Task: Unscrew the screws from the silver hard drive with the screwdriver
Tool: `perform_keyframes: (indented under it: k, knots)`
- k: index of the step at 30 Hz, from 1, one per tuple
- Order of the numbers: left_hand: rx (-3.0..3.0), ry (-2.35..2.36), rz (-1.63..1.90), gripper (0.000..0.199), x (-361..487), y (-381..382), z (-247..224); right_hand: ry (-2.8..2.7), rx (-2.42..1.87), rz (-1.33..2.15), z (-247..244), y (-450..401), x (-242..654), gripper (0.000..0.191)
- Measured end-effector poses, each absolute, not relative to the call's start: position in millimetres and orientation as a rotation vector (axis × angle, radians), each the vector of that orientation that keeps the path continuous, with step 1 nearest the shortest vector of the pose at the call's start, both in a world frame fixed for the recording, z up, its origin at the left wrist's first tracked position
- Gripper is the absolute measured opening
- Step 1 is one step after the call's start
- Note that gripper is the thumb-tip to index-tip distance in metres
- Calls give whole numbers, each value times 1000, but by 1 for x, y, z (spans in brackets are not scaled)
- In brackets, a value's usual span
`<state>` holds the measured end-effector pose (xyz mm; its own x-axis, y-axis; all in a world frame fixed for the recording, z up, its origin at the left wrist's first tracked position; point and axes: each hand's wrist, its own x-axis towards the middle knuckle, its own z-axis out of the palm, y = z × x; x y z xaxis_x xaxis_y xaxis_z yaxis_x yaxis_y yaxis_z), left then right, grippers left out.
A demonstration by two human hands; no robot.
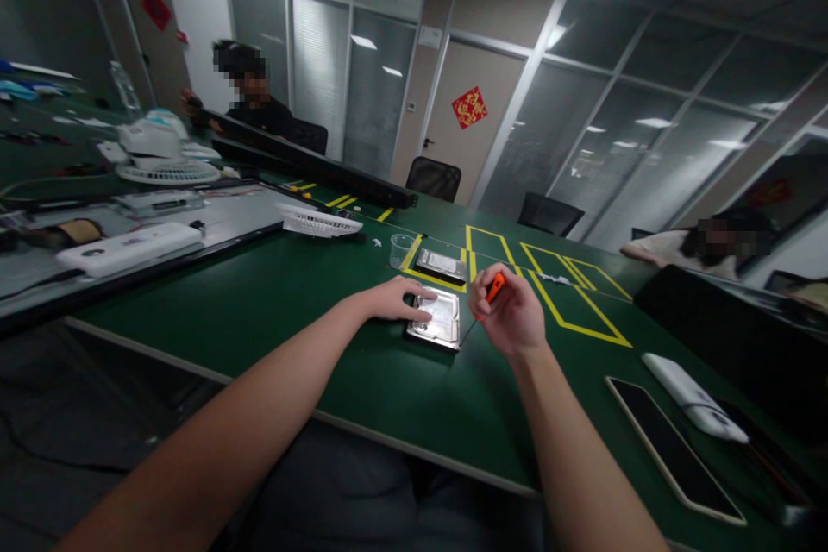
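Observation:
A silver hard drive (442, 321) lies flat on the green table (362, 371) in front of me. My left hand (398, 299) rests on its left part with the fingers spread. My right hand (508, 306) is closed round the orange handle of a screwdriver (495, 286), whose thin shaft slants down to the drive's lower right corner. Just behind lies a second hard drive (442, 264), inside a yellow tape outline. A clear plastic cup (402, 251) stands to its left.
At the right lie a phone (676, 448) and a white power strip (695, 397). A white fan grille (322, 221), a large flat panel (252, 220) and another power strip (133, 248) are at the left. Two people (262, 114) (702, 246) sit across the table.

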<state>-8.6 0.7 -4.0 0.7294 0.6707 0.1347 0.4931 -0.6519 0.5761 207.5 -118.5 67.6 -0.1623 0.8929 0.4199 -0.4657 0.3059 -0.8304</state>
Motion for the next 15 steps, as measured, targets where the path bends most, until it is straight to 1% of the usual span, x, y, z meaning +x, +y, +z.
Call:
perform_keyframes:
  k: [8,15]
  knots:
    - [2415,891,450,73,-9,0,-3,-1214,-519,1197,68,-120,205,13]
    - [2400,911,424,74,-9,-3,0,-1225,-532,1207,69,-121,207,13]
